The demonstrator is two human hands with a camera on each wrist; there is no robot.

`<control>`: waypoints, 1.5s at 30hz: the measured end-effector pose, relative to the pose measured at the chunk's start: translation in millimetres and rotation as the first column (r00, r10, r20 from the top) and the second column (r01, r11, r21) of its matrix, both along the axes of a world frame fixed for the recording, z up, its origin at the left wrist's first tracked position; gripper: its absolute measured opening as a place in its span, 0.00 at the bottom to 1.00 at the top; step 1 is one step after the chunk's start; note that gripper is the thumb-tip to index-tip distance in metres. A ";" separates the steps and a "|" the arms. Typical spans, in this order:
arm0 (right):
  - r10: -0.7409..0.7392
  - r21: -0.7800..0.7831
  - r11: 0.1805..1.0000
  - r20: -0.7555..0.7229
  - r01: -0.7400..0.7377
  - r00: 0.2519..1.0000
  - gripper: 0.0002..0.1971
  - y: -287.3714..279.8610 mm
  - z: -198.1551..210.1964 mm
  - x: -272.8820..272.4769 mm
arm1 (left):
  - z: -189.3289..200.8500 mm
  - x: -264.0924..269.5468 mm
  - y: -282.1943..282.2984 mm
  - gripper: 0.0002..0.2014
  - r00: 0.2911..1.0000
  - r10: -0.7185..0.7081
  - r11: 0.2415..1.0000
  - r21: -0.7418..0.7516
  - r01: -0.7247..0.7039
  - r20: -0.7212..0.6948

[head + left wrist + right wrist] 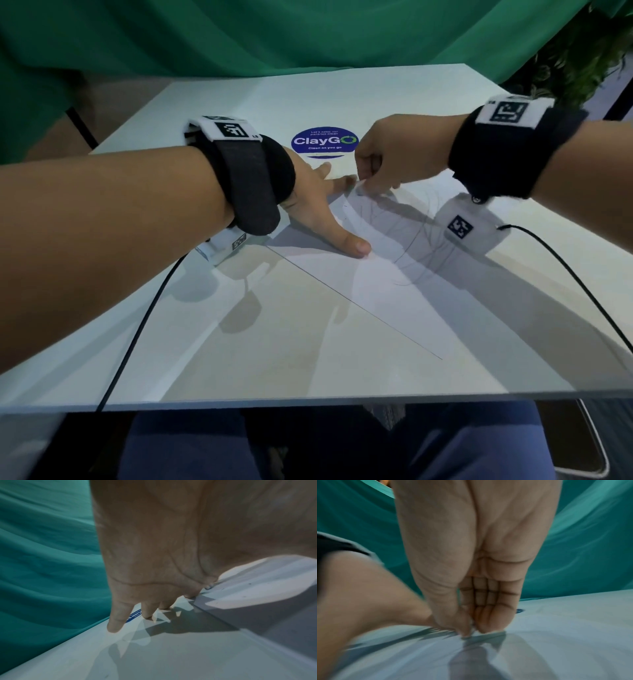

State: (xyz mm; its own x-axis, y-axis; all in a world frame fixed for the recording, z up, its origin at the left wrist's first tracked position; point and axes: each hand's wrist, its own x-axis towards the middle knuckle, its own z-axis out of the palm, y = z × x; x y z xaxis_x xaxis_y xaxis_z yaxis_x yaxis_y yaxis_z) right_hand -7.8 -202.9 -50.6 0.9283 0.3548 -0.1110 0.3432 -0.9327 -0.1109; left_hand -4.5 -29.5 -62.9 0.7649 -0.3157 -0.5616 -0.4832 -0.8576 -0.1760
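A white sheet of paper [394, 291] lies flat on the white table [222, 349], turned at an angle to its edges. My left hand [329, 209] rests on the sheet's left part with fingers spread and straight, thumb [359, 246] pressing on the paper. In the left wrist view the fingertips [114, 628] touch the table beside the paper [257, 599]. My right hand [368, 180] pinches the sheet's far corner between thumb and fingers. The right wrist view is blurred and shows the right hand [471, 631] with thumb and fingertips meeting at the paper's edge [467, 637].
A round blue ClayGO sticker [324, 142] sits on the table just beyond both hands. Green cloth [274, 34] hangs behind the table. A plant [579, 72] stands at the far right. Black cables [137, 329] [582, 277] trail from both wrists over the table.
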 end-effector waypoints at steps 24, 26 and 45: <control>0.122 -0.072 0.988 -0.204 -0.139 0.971 0.08 7.8 3.5 -24.6 | -2.6 -2.0 2.0 0.75 1.000 0.023 0.999 -0.024 -0.023 -0.019; 0.110 -0.068 0.990 -0.221 -0.128 0.969 0.09 7.2 6.7 -21.6 | -2.0 -1.1 0.8 0.75 1.000 0.022 1.000 -0.022 -0.022 -0.022; 0.060 -0.121 0.990 -0.139 -0.077 0.989 0.06 7.6 3.5 -2.1 | -6.3 1.2 3.9 0.76 1.000 0.015 1.000 -0.025 -0.015 -0.007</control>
